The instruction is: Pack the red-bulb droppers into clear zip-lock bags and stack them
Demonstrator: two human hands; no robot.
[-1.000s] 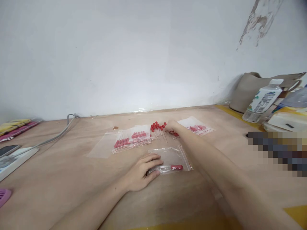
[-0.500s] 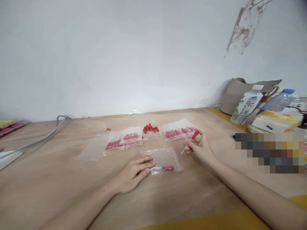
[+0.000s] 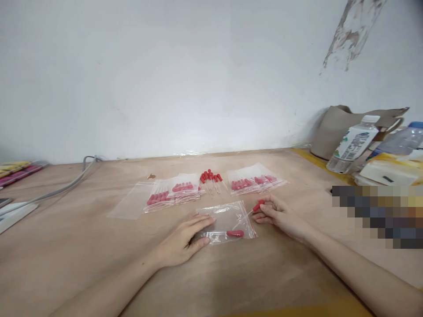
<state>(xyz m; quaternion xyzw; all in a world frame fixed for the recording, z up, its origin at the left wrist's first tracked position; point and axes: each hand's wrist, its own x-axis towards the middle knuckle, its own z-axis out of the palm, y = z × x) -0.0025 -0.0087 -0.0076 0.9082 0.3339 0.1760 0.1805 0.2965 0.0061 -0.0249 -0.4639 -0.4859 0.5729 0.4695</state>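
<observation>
A clear zip bag (image 3: 224, 215) lies flat in front of me with one red-bulbed glass dropper (image 3: 235, 234) inside it. My left hand (image 3: 185, 240) rests on the bag's left side, fingers stretched out. Between the fingertips of my right hand (image 3: 279, 215) is a second dropper (image 3: 258, 205), gripped by its red bulb. Its glass tube points down and left, over or within the bag's right edge; I cannot tell which. Farther back lies a small heap of loose droppers (image 3: 209, 177). Bags of droppers sit left (image 3: 157, 197) and right (image 3: 261, 179) of that heap.
A flat zip bag (image 3: 127, 204) lies at the left. A grey cable (image 3: 71, 185) crosses the table's far left. On the right stand a plastic bottle (image 3: 353, 145), a grey-beige bag (image 3: 327, 132) and a yellow-white packet (image 3: 383, 171). A white wall rises behind the table.
My right hand has moved down and left, bringing the dropper's tube to the bag's right edge. My left hand stays on the bag. The view has shifted slightly.
</observation>
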